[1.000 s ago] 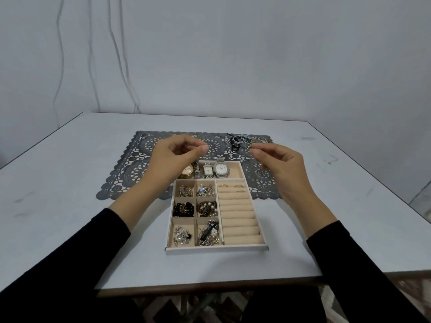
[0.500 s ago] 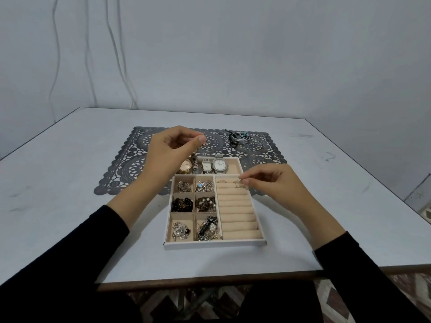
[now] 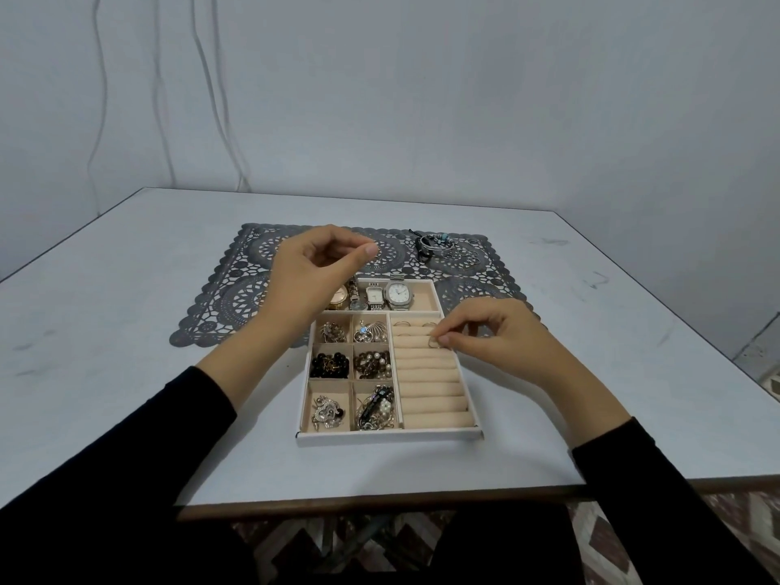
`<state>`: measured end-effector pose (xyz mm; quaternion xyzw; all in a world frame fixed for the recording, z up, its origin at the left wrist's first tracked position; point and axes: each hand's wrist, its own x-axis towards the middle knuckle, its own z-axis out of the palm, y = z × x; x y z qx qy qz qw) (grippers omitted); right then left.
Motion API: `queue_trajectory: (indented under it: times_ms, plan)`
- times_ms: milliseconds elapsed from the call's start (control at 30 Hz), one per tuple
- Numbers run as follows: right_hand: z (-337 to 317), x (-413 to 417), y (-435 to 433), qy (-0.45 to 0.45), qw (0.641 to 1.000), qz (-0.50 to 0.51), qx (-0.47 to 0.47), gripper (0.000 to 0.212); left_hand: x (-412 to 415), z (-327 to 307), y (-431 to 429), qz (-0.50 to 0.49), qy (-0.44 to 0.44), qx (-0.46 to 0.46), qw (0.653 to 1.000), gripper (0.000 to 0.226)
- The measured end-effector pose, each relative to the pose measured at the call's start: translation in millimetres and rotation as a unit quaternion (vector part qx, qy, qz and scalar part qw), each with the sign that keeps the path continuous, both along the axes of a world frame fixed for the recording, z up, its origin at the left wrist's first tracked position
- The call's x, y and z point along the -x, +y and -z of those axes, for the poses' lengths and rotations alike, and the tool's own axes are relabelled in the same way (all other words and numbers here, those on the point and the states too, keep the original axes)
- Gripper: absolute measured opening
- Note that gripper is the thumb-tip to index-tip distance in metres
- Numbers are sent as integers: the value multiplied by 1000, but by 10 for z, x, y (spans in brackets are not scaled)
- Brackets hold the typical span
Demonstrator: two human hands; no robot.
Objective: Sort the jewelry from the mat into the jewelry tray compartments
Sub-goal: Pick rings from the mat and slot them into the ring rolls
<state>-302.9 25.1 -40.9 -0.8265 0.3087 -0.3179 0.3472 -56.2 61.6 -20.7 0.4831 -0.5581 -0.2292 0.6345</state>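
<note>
The right hand [image 3: 498, 337] is pinching a small silver ring [image 3: 434, 342] directly over a sideways slot between the beige padded rolls [image 3: 430, 373] of the white jewelry tray [image 3: 388, 437]. The left hand [image 3: 312, 268] is hovering with curled fingers, and I cannot tell if it is holding anything.

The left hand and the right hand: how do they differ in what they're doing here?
The left hand is raised above the watches. The right hand is low on the ring rolls of the jewelry tray. The right hand pinches a small ring at a roll. The left hand's fingers curl toward its thumb, but whether they hold anything cannot be told. Both come from black sleeves.
</note>
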Motion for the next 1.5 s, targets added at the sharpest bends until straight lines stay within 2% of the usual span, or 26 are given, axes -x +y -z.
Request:
queue_trajectory:
  times_ms: [267,433,900,1500]
  plan:
    - [-71,18,-41,47,998,-42,17,16,9,3,7,6,0,-8,1000,7]
    - [-116,20,-81,64,996,-55,-8,17,14,-2,16,6,-8,-10,1000,6]
    - [-216,-11,-144,94,990,-63,-83,10,17,0,29,3,-16,-18,1000,6]
    - [-225,-74,-138,122,988,-47,-84,7,31,-2,42,6,-35,-13,999,8]
